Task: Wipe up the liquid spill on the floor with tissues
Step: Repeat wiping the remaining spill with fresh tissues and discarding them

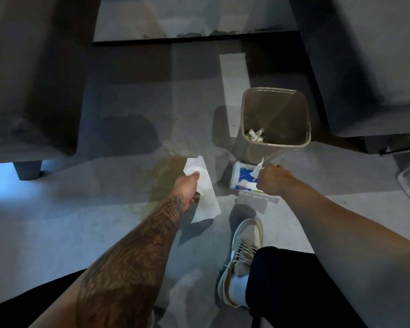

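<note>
Past the shoe (245, 242), the left hand (187, 188) pinches a tissue (205, 192), with the spill (161, 176) just left of it. The right hand (273, 179) pinches another tissue (258, 170), with the pack (243, 178) underneath.

Spill (161, 178) was yellowish-brown on grey floor (57, 221). Tissue sheet (202, 188) plain white. So was top tissue (258, 168) of tissue pack (244, 177), white w/ blue print. Waste bin (277, 107) beige-brown, crumpled tissues (255, 134) inside off-white. Sneaker (247, 235) beige & cream w/ pale laces. Sock (238, 286) white, trousers (284, 280) black. Left forearm (133, 256) had dark tattoo, geometric key pattern. Sofa (33, 79) dark grey.
</note>
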The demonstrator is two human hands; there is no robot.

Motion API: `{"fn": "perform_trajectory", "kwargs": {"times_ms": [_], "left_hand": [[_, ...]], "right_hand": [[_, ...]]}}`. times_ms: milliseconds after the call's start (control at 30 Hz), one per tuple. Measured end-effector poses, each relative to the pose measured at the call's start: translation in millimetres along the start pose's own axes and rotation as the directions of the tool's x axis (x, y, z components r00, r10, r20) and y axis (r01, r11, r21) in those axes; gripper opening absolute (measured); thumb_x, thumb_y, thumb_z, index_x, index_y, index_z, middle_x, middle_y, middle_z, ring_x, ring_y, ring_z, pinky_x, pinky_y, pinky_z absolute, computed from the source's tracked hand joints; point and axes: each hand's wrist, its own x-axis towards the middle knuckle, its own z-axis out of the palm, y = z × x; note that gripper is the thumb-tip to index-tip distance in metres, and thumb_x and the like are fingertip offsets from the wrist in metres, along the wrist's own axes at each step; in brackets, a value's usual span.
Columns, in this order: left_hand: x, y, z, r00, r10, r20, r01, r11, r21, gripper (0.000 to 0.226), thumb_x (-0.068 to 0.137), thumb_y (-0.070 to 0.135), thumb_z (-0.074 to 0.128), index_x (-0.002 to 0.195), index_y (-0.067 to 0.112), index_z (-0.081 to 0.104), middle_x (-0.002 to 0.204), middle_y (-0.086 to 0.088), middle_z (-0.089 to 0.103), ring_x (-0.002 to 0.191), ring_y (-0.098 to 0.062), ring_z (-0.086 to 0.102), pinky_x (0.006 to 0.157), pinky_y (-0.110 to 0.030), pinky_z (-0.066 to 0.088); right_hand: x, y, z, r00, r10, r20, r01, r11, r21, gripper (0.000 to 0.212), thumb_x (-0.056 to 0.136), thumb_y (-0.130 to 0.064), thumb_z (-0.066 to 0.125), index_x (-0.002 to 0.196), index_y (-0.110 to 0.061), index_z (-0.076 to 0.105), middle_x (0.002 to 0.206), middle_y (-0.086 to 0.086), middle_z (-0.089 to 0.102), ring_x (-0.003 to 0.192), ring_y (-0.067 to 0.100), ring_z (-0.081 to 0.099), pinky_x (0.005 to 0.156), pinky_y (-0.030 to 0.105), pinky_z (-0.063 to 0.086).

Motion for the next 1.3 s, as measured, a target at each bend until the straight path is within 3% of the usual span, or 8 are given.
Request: {"fn": "perform_trajectory", "kwargs": {"times_ms": [133, 233, 633, 833, 1067, 1133, 1233, 1300], "left_hand": [[2.3, -11.2, -4.4, 1.0, -0.022, 0.017, 0.022, 0.999, -0.034, 0.039, 0.101, 0.036, 0.055, 0.121, 0.003, 0.061, 0.107, -0.014, 0.067, 0.086, -0.027, 0.062, 0.072, -0.036, 0.052], [-2.8, -14.6, -8.1, 0.999, -0.037, 0.014, 0.037, 0.999, -0.037, 0.034, 0.103, 0.035, 0.054, 0.116, 0.004, 0.059, 0.092, -0.007, 0.059, 0.077, -0.02, 0.054, 0.068, -0.031, 0.048], [-49.7, -13.8, -39.4, 1.0, -0.002, -0.003, 0.002, 0.987, -0.16, 0.044, 0.103, 0.034, 0.055, 0.136, 0.005, 0.052, 0.129, -0.016, 0.062, 0.111, -0.036, 0.06, 0.091, -0.046, 0.05], [-83.6, -7.3, -68.3, 0.998, 0.066, -0.003, -0.066, 0.981, -0.181, 0.041, 0.101, 0.037, 0.055, 0.129, 0.007, 0.058, 0.124, -0.014, 0.066, 0.103, -0.03, 0.06, 0.08, -0.037, 0.046], [-107.1, -5.9, -115.7, 0.979, 0.202, 0.029, -0.177, 0.908, -0.379, 0.032, 0.1, 0.023, 0.063, 0.123, 0.001, 0.064, 0.114, -0.015, 0.072, 0.107, -0.036, 0.068, 0.097, -0.048, 0.054], [-108.0, -18.2, -128.3, 0.959, 0.279, 0.05, -0.246, 0.907, -0.343, 0.015, 0.095, 0.015, 0.068, 0.106, 0.005, 0.068, 0.101, -0.012, 0.072, 0.094, -0.027, 0.068, 0.091, -0.04, 0.057], [-96.8, -40.5, -143.6, 0.932, 0.299, 0.205, -0.182, 0.876, -0.447, 0.025, 0.092, 0.017, 0.069, 0.114, 0.007, 0.064, 0.114, -0.019, 0.064, 0.112, -0.041, 0.061, 0.098, -0.055, 0.051], [-116.0, -38.9, -147.9, 0.901, 0.385, 0.201, -0.24, 0.826, -0.509, 0.014, 0.1, 0.007, 0.054, 0.11, 0.004, 0.063, 0.099, -0.009, 0.072, 0.098, -0.028, 0.071, 0.08, -0.043, 0.061]], "right_hand": [[-1.9, -0.7, -2.2, 0.999, -0.02, 0.049, 0.017, 0.999, 0.049, 0.036, 0.095, -0.033, 0.058, 0.126, -0.015, 0.063, 0.121, 0.006, 0.065, 0.103, 0.022, 0.061, 0.083, 0.03, 0.049], [-6.4, 2.7, -10.5, 1.0, -0.016, 0.022, 0.013, 0.995, 0.096, 0.036, 0.095, -0.025, 0.062, 0.127, -0.01, 0.064, 0.126, 0.01, 0.064, 0.11, 0.026, 0.061, 0.096, 0.035, 0.052], [-64.3, -4.1, -79.4, 0.984, -0.055, -0.168, 0.093, 0.97, 0.226, 0.027, 0.089, -0.032, 0.059, 0.106, -0.017, 0.075, 0.11, 0.006, 0.07, 0.097, 0.027, 0.064, 0.085, 0.036, 0.055], [-122.2, -60.9, -116.8, 0.898, -0.227, -0.377, 0.345, 0.894, 0.284, 0.013, 0.09, -0.026, 0.064, 0.093, -0.022, 0.076, 0.105, 0.0, 0.073, 0.098, 0.023, 0.064, 0.082, 0.033, 0.051], [-200.5, -130.8, -143.6, 0.774, -0.172, -0.61, 0.604, 0.488, 0.63, 0.013, 0.093, -0.019, 0.066, 0.098, -0.031, 0.069, 0.103, -0.021, 0.056, 0.092, 0.004, 0.053, 0.075, 0.021, 0.048], [-219.4, -141.6, -149.7, 0.761, -0.182, -0.622, 0.646, 0.296, 0.703, 0.015, 0.092, -0.015, 0.068, 0.097, -0.029, 0.07, 0.107, -0.018, 0.059, 0.096, 0.005, 0.055, 0.076, 0.024, 0.051], [-237.5, -148.0, -153.9, 0.781, -0.247, -0.574, 0.543, -0.187, 0.819, 0.02, 0.089, -0.003, 0.067, 0.093, -0.022, 0.069, 0.106, 0.0, 0.067, 0.092, 0.022, 0.064, 0.077, 0.04, 0.058], [-237.9, -146.8, -148.5, 0.804, -0.267, -0.531, 0.457, -0.293, 0.84, 0.02, 0.088, 0.001, 0.066, 0.094, -0.018, 0.068, 0.098, 0.001, 0.07, 0.084, 0.02, 0.068, 0.076, 0.04, 0.06]]}}
